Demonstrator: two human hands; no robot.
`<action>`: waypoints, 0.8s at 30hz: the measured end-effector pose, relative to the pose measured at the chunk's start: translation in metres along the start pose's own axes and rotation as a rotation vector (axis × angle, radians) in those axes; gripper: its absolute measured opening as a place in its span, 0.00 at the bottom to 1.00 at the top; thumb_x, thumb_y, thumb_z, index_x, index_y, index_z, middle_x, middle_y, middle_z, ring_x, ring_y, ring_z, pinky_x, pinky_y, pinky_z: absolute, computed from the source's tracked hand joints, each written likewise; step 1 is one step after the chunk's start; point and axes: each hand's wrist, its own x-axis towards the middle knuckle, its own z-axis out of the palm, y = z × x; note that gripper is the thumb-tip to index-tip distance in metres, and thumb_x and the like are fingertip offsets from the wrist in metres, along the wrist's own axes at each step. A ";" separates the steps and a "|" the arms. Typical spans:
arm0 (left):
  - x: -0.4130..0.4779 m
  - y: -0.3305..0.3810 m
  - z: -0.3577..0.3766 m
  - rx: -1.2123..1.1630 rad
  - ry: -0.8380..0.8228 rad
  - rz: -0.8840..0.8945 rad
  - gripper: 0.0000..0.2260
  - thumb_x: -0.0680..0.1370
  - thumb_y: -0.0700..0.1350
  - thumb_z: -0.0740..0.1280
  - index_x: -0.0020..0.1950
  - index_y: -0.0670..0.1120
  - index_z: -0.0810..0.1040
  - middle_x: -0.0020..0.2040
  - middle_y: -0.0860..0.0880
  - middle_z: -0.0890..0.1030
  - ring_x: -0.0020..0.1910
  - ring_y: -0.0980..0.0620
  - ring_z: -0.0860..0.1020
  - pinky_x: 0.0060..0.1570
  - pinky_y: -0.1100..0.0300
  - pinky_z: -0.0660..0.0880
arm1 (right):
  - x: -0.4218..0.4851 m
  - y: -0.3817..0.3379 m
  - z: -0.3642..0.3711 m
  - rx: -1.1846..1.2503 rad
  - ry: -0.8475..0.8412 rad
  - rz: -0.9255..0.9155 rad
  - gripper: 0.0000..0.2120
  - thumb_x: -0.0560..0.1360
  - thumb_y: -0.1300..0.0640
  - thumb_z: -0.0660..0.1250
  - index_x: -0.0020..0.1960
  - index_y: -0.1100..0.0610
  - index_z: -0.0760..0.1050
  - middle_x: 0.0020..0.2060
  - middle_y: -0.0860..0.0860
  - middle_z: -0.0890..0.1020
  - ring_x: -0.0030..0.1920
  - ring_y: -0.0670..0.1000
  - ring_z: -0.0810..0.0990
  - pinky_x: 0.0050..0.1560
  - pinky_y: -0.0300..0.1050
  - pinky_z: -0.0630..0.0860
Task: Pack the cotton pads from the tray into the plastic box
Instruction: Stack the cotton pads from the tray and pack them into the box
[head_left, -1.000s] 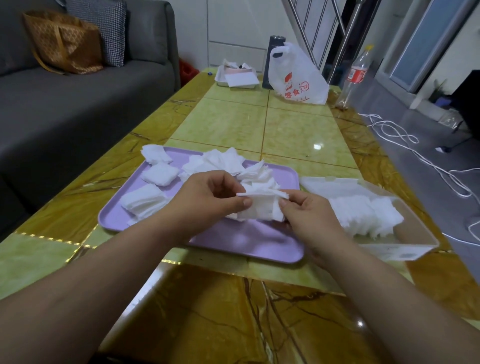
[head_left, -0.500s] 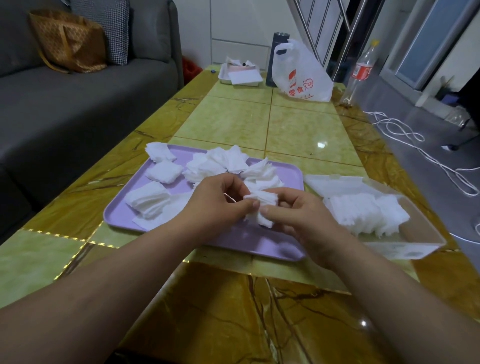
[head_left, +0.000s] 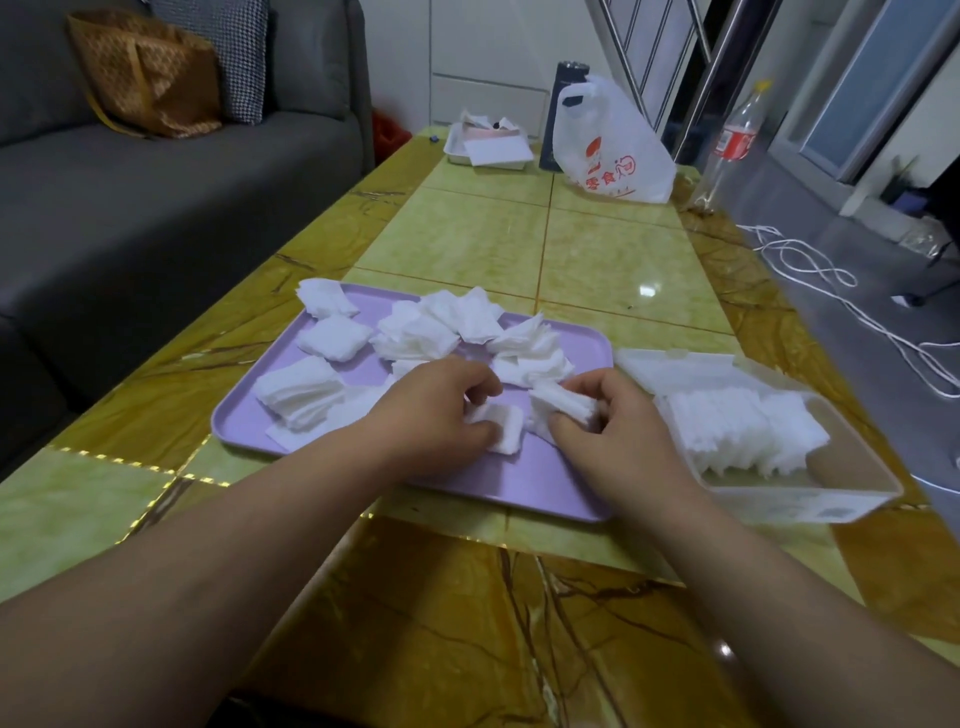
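Fingers of left hand (head_left: 436, 415): curled, pinching one cotton pad (head_left: 503, 429) at frame centre.
Fingers of right hand (head_left: 615, 423): gripping a small pad stack (head_left: 563, 402).
Tray (head_left: 519, 480): purple, loose pads (head_left: 415, 332) heaped on it.
Plastic box (head_left: 857, 486): right of tray, pad row (head_left: 743, 431) inside.
Bag (head_left: 613, 150), upper frame: red "零食".
Bottle (head_left: 735, 140) label: unreadable.

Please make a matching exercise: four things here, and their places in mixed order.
1. lilac plastic tray
2. clear plastic box
3. white plastic bag with red print
4. brown woven handbag

a. on the grey sofa
b. far end of the green table
c. under loose white cotton pads
d. right of the tray, pads inside

Pairs: 1-c, 2-d, 3-b, 4-a
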 end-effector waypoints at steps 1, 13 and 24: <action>-0.001 0.000 -0.001 0.019 -0.017 -0.003 0.17 0.73 0.50 0.74 0.62 0.54 0.80 0.53 0.56 0.79 0.48 0.55 0.77 0.53 0.58 0.76 | 0.001 -0.001 -0.001 -0.012 -0.001 0.003 0.08 0.76 0.57 0.73 0.53 0.49 0.77 0.45 0.43 0.82 0.40 0.36 0.79 0.37 0.28 0.71; -0.006 0.004 -0.005 -0.124 -0.043 -0.115 0.07 0.71 0.48 0.74 0.45 0.53 0.78 0.43 0.55 0.81 0.43 0.54 0.80 0.39 0.59 0.74 | 0.003 -0.005 -0.008 -0.051 -0.071 0.052 0.10 0.73 0.59 0.72 0.53 0.49 0.79 0.45 0.44 0.83 0.41 0.42 0.79 0.36 0.33 0.71; -0.014 0.015 -0.003 -0.446 -0.126 0.076 0.11 0.73 0.39 0.77 0.52 0.53 0.86 0.44 0.47 0.87 0.39 0.58 0.81 0.45 0.63 0.77 | 0.005 -0.003 -0.012 0.122 -0.068 0.025 0.13 0.73 0.68 0.74 0.52 0.55 0.86 0.42 0.50 0.89 0.46 0.50 0.87 0.47 0.43 0.84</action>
